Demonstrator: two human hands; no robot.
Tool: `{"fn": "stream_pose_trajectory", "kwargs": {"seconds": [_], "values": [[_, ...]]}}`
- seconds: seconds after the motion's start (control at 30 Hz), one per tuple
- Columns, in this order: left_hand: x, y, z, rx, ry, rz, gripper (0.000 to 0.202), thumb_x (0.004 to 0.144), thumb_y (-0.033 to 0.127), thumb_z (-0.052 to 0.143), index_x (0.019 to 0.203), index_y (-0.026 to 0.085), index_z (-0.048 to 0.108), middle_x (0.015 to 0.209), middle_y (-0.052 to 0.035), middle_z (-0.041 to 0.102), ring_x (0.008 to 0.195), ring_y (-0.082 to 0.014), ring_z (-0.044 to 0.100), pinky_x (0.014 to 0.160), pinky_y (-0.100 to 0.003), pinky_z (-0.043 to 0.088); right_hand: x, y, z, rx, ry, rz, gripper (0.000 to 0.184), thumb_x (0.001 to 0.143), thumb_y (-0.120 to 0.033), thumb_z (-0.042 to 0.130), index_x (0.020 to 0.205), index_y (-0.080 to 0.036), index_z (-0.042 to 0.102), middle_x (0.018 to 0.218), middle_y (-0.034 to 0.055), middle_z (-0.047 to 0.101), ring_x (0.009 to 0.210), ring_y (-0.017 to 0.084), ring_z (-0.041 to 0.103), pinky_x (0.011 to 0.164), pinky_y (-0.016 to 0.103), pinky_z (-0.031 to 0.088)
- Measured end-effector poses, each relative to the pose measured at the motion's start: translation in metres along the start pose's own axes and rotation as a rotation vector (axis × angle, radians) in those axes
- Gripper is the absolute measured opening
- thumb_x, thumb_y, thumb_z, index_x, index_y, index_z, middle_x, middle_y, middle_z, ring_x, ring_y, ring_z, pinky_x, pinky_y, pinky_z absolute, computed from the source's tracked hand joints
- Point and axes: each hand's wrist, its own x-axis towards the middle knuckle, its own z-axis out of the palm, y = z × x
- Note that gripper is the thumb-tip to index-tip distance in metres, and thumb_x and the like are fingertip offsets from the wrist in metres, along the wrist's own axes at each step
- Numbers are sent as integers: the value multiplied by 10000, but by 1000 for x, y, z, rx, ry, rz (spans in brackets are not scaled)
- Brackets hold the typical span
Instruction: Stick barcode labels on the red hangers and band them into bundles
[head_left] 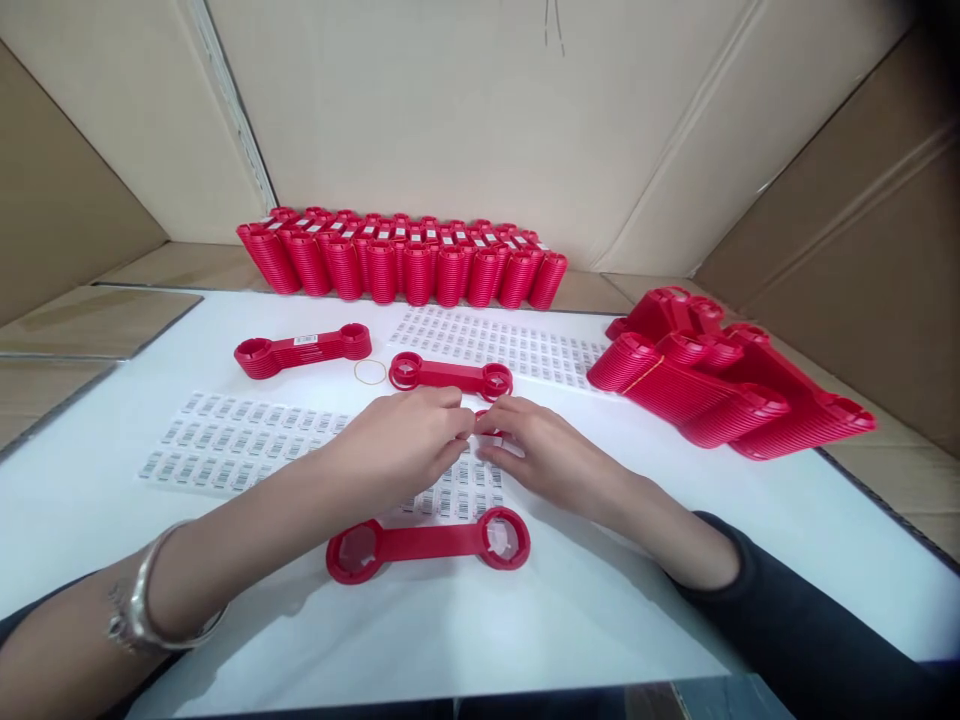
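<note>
My left hand and my right hand meet fingertip to fingertip over a barcode sticker sheet on the white table. Both are curled in a pinch; a bit of red shows between them, too hidden to name. A single red two-ring plastic piece lies just in front of the hands. Another red piece lies just behind them, beside a rubber band. A third red piece with a white label lies further left.
A long row of stacked red pieces stands along the table's far edge. A second sticker sheet lies in front of it. Bundled red stacks lie at the right. Cardboard walls surround the table.
</note>
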Motion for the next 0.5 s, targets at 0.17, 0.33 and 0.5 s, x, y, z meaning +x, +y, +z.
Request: {"fn": "stream_pose_trajectory", "kwargs": {"seconds": [0.17,0.33,0.5], "values": [[-30,9,-17,-590,97,-274,260,804,419,504,687,197,569,528,41,414,476,-73,374,424,-195,283,-8,-14,-11,88,175,-63,174,837,-220,536,986,-186,619,966,77,614,913,208,561,770,350,471],[-47,11,-2,-1075,201,-447,293,753,469,588,694,183,562,503,63,353,441,-41,283,396,-169,232,-21,-42,-26,479,291,-90,112,859,-255,523,913,-218,615,863,20,639,764,144,586,656,270,485],[-51,14,9,-1140,233,-499,308,745,478,597,688,179,547,491,69,334,426,-37,257,375,-165,211,-21,-48,-21,575,278,-36,85,815,-269,587,759,-205,600,782,11,617,740,143,572,664,279,475]]}}
